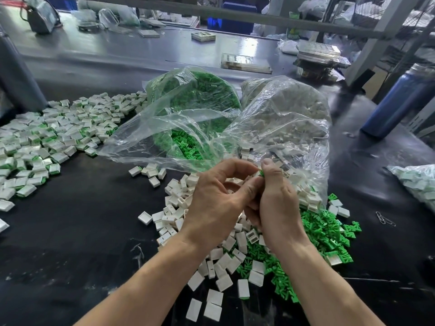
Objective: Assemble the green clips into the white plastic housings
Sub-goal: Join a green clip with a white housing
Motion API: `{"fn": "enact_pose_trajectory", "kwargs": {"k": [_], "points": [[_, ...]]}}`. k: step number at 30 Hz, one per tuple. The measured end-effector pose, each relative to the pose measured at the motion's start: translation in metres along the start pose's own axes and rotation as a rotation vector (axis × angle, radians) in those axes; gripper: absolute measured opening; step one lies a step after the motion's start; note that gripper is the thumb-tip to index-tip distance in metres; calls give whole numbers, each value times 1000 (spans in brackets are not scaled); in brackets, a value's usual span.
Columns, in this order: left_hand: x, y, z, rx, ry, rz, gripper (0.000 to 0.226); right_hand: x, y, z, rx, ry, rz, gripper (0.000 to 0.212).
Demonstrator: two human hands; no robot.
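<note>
Left hand (211, 198) and right hand (275, 196) pinch one green clip (260, 173) together, housing hidden between fingers; advise squaring clip to slot, pressing until flush.

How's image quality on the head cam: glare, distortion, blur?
Head view: strong wide-angle bending at the edges, the blue bottle leans; overhead light glares off the far grey tabletop and the clear plastic bags; hands and near parts sharp, far background soft; a green clip barely shows between the fingertips.
</note>
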State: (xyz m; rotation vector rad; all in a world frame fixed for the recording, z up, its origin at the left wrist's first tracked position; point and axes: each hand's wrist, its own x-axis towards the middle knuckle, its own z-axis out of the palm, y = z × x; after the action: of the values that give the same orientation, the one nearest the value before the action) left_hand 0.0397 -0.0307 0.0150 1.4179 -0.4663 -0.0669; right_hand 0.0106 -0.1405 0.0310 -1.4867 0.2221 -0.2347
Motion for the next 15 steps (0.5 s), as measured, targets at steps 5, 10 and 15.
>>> {"fn": "enact_pose_trajectory", "kwargs": {"k": [5, 10, 15], "points": [[-1, -3, 3, 3, 3, 1, 8, 2, 7, 2, -45, 39, -58, 56], [-3, -4, 4, 26, 2, 13, 9, 5, 13, 3, -17, 63, -101, 53], [-3, -3, 4, 39, 14, 16, 8, 5, 13, 3, -9, 57, -97, 53]]}}
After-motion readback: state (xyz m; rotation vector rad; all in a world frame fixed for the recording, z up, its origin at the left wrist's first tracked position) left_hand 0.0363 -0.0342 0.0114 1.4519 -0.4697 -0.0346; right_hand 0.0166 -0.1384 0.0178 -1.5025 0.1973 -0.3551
